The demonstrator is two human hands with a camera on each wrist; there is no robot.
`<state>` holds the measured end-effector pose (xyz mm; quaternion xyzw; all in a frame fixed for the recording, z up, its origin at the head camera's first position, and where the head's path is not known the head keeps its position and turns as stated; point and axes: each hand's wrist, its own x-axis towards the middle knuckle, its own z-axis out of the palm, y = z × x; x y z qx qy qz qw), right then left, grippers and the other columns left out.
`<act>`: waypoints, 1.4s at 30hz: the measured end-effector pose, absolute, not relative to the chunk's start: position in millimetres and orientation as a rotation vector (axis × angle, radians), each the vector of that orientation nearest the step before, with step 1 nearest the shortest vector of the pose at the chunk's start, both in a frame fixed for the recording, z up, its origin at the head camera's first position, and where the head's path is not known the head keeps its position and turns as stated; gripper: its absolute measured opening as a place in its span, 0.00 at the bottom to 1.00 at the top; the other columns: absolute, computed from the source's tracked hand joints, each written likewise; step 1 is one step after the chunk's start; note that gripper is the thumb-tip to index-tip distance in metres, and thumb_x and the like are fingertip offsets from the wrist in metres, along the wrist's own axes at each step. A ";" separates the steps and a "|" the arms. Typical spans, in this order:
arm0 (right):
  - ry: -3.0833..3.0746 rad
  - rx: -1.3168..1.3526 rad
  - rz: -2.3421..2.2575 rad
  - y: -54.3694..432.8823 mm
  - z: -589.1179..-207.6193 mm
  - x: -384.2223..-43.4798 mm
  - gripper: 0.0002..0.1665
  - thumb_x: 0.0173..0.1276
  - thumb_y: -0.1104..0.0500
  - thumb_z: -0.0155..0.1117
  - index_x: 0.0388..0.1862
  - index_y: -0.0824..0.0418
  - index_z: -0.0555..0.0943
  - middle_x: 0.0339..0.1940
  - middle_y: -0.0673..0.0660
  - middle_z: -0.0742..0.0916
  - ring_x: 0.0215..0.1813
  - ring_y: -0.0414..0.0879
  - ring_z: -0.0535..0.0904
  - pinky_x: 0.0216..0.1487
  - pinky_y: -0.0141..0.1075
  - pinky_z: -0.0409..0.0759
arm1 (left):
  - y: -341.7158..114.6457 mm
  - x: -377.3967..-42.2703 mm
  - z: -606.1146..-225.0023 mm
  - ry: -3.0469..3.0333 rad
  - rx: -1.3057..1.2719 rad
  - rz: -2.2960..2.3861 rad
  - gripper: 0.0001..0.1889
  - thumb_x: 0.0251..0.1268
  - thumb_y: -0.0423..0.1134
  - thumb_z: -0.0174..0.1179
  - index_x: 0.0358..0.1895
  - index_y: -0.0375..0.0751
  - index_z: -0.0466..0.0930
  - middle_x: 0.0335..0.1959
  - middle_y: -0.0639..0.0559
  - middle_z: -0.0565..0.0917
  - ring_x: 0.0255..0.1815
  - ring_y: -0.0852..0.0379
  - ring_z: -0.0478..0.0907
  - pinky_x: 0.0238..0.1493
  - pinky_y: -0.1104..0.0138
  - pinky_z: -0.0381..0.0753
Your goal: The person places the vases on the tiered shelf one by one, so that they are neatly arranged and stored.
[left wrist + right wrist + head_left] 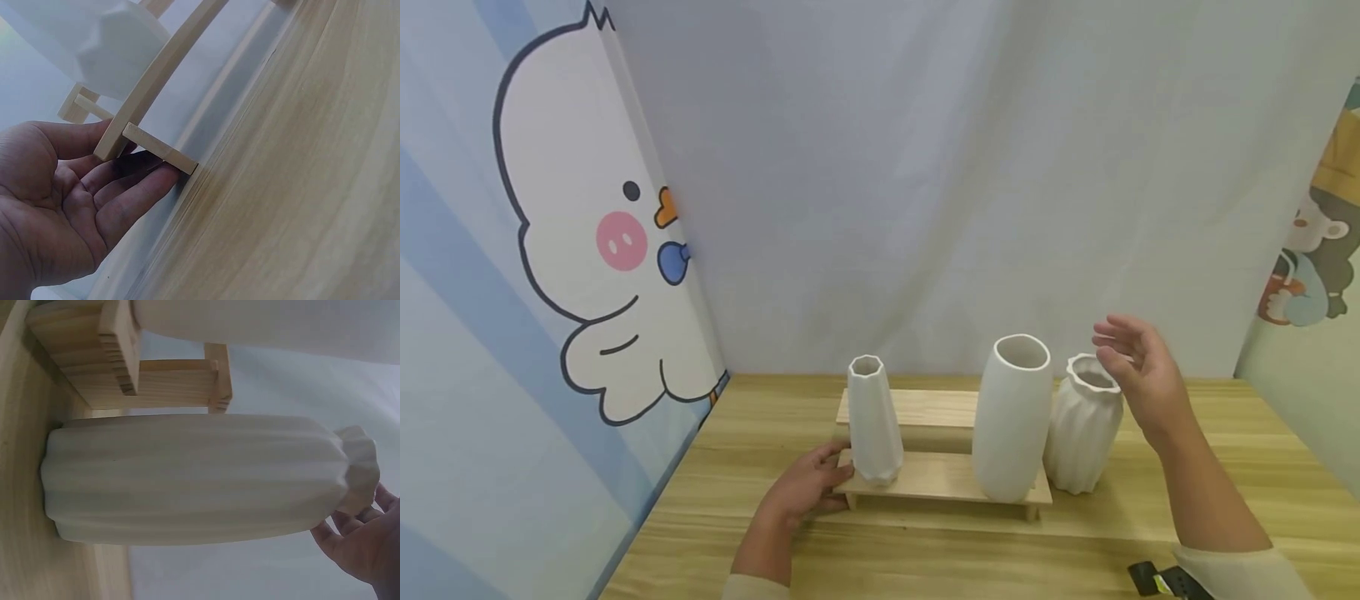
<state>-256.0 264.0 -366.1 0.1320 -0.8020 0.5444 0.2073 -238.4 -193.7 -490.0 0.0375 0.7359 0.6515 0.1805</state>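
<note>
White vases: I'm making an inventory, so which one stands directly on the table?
The ruffled-rim vase, far right in the head view, nearest the right hand. The narrow vase and the smooth vase both stand on the wooden rack.

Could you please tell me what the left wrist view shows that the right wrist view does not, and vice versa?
Only the left wrist view shows the left hand, holding one end of the stand, and the lower part of the faceted vase.

Only the right wrist view shows the right hand by the rim of the fluted vase, and part of the smooth vase.

Both show parts of the wooden stand and the tabletop.
</note>
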 end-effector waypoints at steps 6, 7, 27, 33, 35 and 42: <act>-2.362 0.305 1.532 262.2 -382.3 -255.7 0.33 0.75 0.52 0.57 0.75 0.51 0.59 0.69 0.57 0.74 0.64 0.33 0.67 0.53 0.20 0.68 | -194.0 -238.0 -493.2 2.062 0.116 1.850 0.34 0.69 0.46 0.61 0.74 0.38 0.61 0.71 0.30 0.65 0.62 0.42 0.75 0.48 0.52 0.85; -2.382 0.289 1.525 261.8 -383.6 -255.2 0.34 0.74 0.50 0.57 0.75 0.50 0.59 0.70 0.57 0.73 0.64 0.33 0.66 0.52 0.20 0.67 | -194.0 -238.1 -493.4 2.056 0.118 1.854 0.33 0.70 0.45 0.60 0.74 0.39 0.61 0.71 0.30 0.65 0.61 0.43 0.76 0.48 0.52 0.85; -2.361 0.193 1.702 261.6 -402.4 -253.8 0.45 0.70 0.54 0.63 0.79 0.46 0.50 0.51 0.50 0.75 0.46 0.36 0.77 0.43 0.27 0.79 | -191.7 -236.9 -488.8 2.076 0.105 1.850 0.32 0.70 0.47 0.59 0.73 0.40 0.63 0.72 0.30 0.64 0.63 0.41 0.75 0.48 0.53 0.85; -2.303 0.198 1.766 260.6 -406.2 -256.0 0.37 0.70 0.56 0.64 0.74 0.51 0.59 0.50 0.46 0.77 0.46 0.35 0.77 0.42 0.27 0.79 | -192.2 -236.8 -487.2 2.082 0.101 1.844 0.32 0.70 0.46 0.60 0.73 0.41 0.63 0.73 0.29 0.61 0.65 0.39 0.73 0.48 0.52 0.84; -2.285 0.186 1.766 259.9 -408.8 -257.3 0.33 0.70 0.55 0.64 0.70 0.50 0.62 0.50 0.45 0.77 0.46 0.35 0.77 0.42 0.27 0.80 | -192.7 -236.8 -486.9 2.083 0.104 1.844 0.32 0.70 0.46 0.60 0.73 0.41 0.63 0.73 0.29 0.61 0.65 0.38 0.72 0.48 0.52 0.84; -2.248 0.087 1.603 254.4 -419.1 -263.7 0.31 0.69 0.52 0.65 0.67 0.52 0.66 0.46 0.44 0.78 0.41 0.33 0.78 0.38 0.25 0.80 | -193.2 -236.7 -486.9 2.076 0.110 1.851 0.32 0.71 0.46 0.59 0.73 0.40 0.62 0.72 0.30 0.64 0.64 0.40 0.74 0.48 0.53 0.85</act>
